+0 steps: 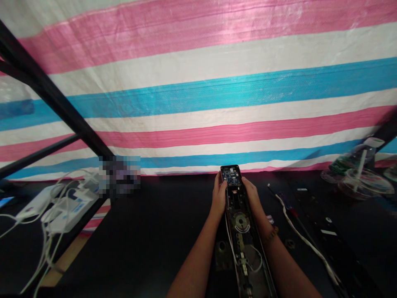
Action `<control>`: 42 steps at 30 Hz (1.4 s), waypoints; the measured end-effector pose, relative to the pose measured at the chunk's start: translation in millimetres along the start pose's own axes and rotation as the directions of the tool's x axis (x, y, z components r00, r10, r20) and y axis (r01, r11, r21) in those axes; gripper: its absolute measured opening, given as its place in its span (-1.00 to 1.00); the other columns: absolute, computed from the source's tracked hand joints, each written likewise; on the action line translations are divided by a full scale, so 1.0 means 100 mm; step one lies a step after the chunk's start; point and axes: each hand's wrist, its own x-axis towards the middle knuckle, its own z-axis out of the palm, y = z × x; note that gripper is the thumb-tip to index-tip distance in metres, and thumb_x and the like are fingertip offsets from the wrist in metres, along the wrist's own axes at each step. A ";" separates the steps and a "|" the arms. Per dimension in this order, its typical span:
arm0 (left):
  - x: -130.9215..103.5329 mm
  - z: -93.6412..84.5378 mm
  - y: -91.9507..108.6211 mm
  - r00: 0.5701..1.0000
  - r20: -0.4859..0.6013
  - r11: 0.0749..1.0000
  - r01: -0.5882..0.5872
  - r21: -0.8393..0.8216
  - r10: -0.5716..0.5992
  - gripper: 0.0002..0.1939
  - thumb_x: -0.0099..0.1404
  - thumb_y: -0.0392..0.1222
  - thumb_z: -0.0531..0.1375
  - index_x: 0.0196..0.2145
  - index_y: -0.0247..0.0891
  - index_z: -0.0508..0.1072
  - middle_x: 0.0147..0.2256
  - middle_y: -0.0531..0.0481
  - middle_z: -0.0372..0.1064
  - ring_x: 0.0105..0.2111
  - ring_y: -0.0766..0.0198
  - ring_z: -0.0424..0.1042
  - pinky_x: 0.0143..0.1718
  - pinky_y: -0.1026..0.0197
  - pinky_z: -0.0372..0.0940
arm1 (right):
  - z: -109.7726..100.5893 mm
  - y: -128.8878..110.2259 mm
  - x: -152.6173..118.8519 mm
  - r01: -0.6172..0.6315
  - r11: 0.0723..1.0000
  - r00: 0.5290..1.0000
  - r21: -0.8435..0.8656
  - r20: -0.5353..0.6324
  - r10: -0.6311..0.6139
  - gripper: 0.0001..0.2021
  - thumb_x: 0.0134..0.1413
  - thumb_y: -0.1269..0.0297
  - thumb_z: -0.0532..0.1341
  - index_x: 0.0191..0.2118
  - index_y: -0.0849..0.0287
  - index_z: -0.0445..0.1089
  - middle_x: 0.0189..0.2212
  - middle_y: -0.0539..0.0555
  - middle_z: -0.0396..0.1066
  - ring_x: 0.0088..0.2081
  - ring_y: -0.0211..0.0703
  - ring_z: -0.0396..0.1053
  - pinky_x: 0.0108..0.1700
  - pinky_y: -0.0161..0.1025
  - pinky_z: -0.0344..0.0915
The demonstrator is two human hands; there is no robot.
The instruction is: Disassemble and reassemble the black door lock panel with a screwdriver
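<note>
A long, narrow electronic housing [242, 223], with its inside exposed, stretches away from me above the black table. A blue circuit board [231, 175] sits at its far end, and a round metal part and thin white wires show further down. My left hand [219, 194] is closed on the left edge beside the board, its thumb over the rim. Gripping the opposite edge is my right hand [252, 194], thumb also near the board. The fingers beneath the housing are hidden. A small dark plate [223, 254] lies left of the housing.
Right of my arm lie a white-sleeved cable [294, 229] and a long black panel [322, 223]. A plastic cup with straw [361, 184] and a green bottle [344, 163] stand far right. White power strips [70, 213] with tangled cords are left, near a black metal frame [58, 97]. Striped sheeting hangs behind.
</note>
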 end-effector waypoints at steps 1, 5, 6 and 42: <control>0.01 -0.01 -0.01 1.000 -0.010 1.000 0.012 0.010 -0.012 -0.50 0.36 -0.11 0.11 0.23 -0.20 0.29 0.27 -0.11 0.27 0.28 0.12 0.25 0.28 0.12 0.14 | 0.00 0.01 0.01 0.006 1.000 1.000 -0.016 -0.005 -0.006 -0.54 -0.07 -0.16 0.34 -0.29 0.21 0.54 -0.33 0.08 0.58 -0.31 -0.07 0.46 -0.23 -0.22 0.39; 0.04 -0.03 -0.03 0.996 -0.060 0.996 0.066 0.058 -0.063 -0.50 0.34 -0.07 0.14 0.20 -0.22 0.29 0.19 -0.16 0.36 0.19 0.09 0.35 0.21 0.12 0.21 | -0.01 0.05 0.03 0.030 0.996 0.998 -0.088 -0.050 -0.034 -0.53 -0.07 -0.15 0.33 -0.30 0.23 0.54 -0.36 0.10 0.57 -0.34 -0.07 0.44 -0.26 -0.22 0.38; 0.04 -0.04 -0.03 0.995 -0.071 0.994 0.080 0.070 -0.075 -0.50 0.34 -0.05 0.15 0.20 -0.22 0.30 0.15 -0.16 0.41 0.15 0.08 0.39 0.19 0.11 0.23 | -0.01 0.06 0.03 0.032 0.995 0.997 -0.098 -0.061 -0.038 -0.54 -0.07 -0.15 0.33 -0.32 0.23 0.54 -0.38 0.11 0.57 -0.35 -0.07 0.44 -0.28 -0.22 0.38; 0.16 -0.12 -0.17 0.998 -0.058 0.988 0.031 0.148 -0.023 -0.71 0.29 -0.20 0.15 -0.08 -0.23 0.56 -0.03 -0.15 0.54 0.02 0.06 0.47 0.16 0.01 0.26 | -0.08 0.20 0.12 0.017 0.994 0.995 -0.111 -0.099 -0.028 -0.57 -0.18 0.07 0.37 -0.18 0.25 0.61 -0.22 0.20 0.61 -0.20 0.06 0.53 -0.14 -0.08 0.44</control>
